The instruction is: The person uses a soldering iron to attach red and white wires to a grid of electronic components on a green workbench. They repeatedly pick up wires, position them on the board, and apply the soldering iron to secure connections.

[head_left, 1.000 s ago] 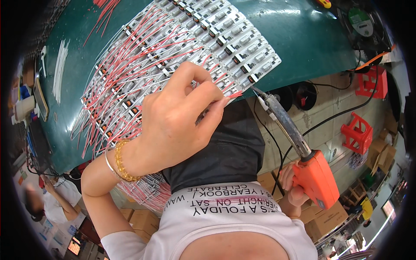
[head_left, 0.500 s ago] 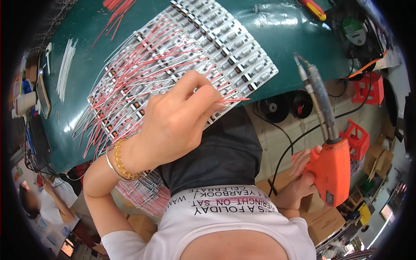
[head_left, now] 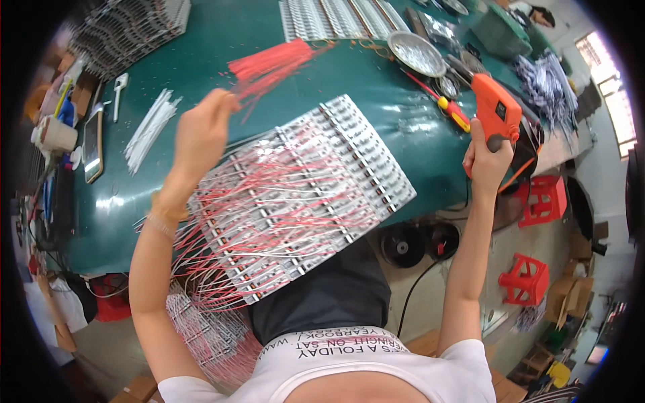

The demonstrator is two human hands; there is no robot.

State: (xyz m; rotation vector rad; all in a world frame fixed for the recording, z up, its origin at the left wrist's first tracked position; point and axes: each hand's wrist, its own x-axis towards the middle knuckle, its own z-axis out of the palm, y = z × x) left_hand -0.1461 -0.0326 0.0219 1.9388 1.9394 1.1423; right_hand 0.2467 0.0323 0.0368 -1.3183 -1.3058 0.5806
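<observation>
My left hand [head_left: 200, 131] reaches out over the green table [head_left: 222, 40] and is pinched at the near end of a bundle of red wires [head_left: 269, 64]. My right hand [head_left: 485, 161] is raised at the right and grips the orange handle of a soldering gun [head_left: 496, 111]. Between my arms lies a sheet of white strip boards [head_left: 302, 195] with red and white wires [head_left: 222, 228] soldered across it; it overhangs the table's near edge above my lap.
A bundle of white wires [head_left: 151, 127], a phone [head_left: 93, 144] and a cup [head_left: 57, 134] lie at the left. More strip boards [head_left: 336, 17], a metal dish [head_left: 416, 54] and a red-and-yellow screwdriver [head_left: 447, 107] sit at the back. Red stools [head_left: 527, 279] stand on the floor.
My left hand has left the strip boards and reached forward to the red wire bundle. My right hand has lifted the soldering gun up and away to the right.
</observation>
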